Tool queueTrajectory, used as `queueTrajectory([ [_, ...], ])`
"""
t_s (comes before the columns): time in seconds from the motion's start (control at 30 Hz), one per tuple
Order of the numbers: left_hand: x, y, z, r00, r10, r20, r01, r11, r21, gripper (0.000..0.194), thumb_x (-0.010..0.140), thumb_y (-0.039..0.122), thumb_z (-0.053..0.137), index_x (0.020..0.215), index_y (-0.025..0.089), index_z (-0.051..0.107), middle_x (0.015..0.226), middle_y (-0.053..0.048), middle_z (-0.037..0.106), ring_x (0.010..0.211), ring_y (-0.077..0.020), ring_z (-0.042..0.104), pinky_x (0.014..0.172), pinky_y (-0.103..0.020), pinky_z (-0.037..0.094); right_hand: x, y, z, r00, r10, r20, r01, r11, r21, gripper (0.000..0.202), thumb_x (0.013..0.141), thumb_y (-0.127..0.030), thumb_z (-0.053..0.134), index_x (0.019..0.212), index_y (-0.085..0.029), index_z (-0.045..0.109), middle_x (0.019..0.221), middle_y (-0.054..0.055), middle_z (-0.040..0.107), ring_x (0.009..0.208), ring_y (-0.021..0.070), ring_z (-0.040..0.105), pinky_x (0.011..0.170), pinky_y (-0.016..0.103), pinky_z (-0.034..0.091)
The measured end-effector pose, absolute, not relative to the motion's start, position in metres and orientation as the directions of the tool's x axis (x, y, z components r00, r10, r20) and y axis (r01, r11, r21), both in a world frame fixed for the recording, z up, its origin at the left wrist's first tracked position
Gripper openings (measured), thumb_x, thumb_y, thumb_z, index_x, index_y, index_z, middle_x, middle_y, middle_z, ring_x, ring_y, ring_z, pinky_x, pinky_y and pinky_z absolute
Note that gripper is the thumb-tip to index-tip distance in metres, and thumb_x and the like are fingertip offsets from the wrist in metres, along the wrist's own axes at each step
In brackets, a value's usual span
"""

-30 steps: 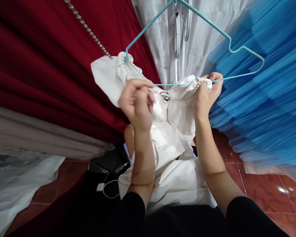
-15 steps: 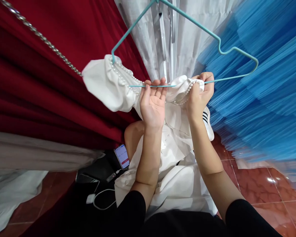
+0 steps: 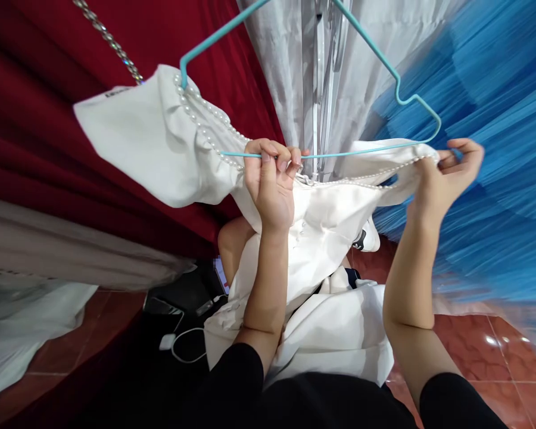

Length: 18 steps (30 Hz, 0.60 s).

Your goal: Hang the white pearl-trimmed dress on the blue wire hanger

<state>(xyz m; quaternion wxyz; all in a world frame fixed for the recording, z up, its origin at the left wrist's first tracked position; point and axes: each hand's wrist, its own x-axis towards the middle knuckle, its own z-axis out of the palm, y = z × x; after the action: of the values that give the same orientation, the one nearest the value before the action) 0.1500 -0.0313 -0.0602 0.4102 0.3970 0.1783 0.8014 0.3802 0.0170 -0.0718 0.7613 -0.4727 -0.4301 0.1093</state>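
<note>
A white dress [image 3: 326,214] with pearl-beaded edges drapes over my lap, partly on a light-blue hanger [image 3: 366,42]. My left hand [image 3: 272,185] curls its fingers round the hanger's lower bar, near the middle. On the left, the hanger's shoulder passes into a puffed sleeve [image 3: 147,137]. My right hand [image 3: 446,173] pinches the beaded edge of the dress's other side and draws it out to the right. The hanger's right end shows above that edge, with its tip just left of my right fingers.
A red curtain [image 3: 36,107] hangs at left, with a beaded chain [image 3: 107,39] before it. Blue tulle [image 3: 495,238] fills the right, white cloth [image 3: 272,53] the back. A phone [image 3: 221,275], a white cable [image 3: 174,348] and a white shoe [image 3: 370,237] lie lower down.
My right hand has moved right, stretching the beaded edge outward and off the lower bar's right part. My left fingers have curled over the bar. The left sleeve has swung up and left.
</note>
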Motion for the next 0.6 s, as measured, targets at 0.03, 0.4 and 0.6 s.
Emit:
queueTrajectory([
  [0.03, 0.15, -0.032, -0.061, -0.343, 0.806, 0.482, -0.516, -0.591, 0.62, 0.016, 0.096, 0.034, 0.055, 0.087, 0.023, 0.047, 0.073, 0.003, 0.036, 0.072, -0.011, 0.054, 0.096, -0.036, 0.055, 0.392, 0.023, -0.064, 0.623, 0.521, 0.583, 0.282, 0.545, -0.79, 0.042, 0.058, 0.003, 0.052, 0.087, -0.024, 0.039, 0.067, -0.008, 0.034, 0.055, 0.0077, 0.032, 0.055, 0.023, 0.026],
  [0.4, 0.155, -0.032, -0.065, -0.352, 0.801, 0.484, -0.534, -0.596, 0.599, 0.015, 0.097, 0.03, 0.053, 0.087, 0.021, 0.046, 0.074, 0.003, 0.035, 0.071, -0.01, 0.055, 0.093, -0.034, 0.057, 0.385, 0.043, 0.028, 0.27, 0.385, 0.882, 0.489, 0.735, -0.47, 0.033, 0.053, 0.01, 0.032, 0.065, -0.019, 0.037, 0.068, -0.003, 0.036, 0.06, 0.0029, 0.027, 0.054, 0.024, 0.014],
  [0.6, 0.153, -0.034, -0.064, -0.366, 0.802, 0.473, -0.465, -0.597, 0.653, 0.022, 0.096, 0.038, 0.055, 0.088, 0.022, 0.042, 0.073, 0.003, 0.035, 0.072, -0.0102, 0.054, 0.093, -0.034, 0.056, 0.401, 0.068, 0.013, 0.443, 0.444, 0.779, 0.51, 0.59, -0.626, 0.04, 0.053, 0.018, 0.03, 0.06, -0.021, 0.037, 0.061, -0.009, 0.032, 0.055, 0.0011, 0.024, 0.054, 0.023, 0.018],
])
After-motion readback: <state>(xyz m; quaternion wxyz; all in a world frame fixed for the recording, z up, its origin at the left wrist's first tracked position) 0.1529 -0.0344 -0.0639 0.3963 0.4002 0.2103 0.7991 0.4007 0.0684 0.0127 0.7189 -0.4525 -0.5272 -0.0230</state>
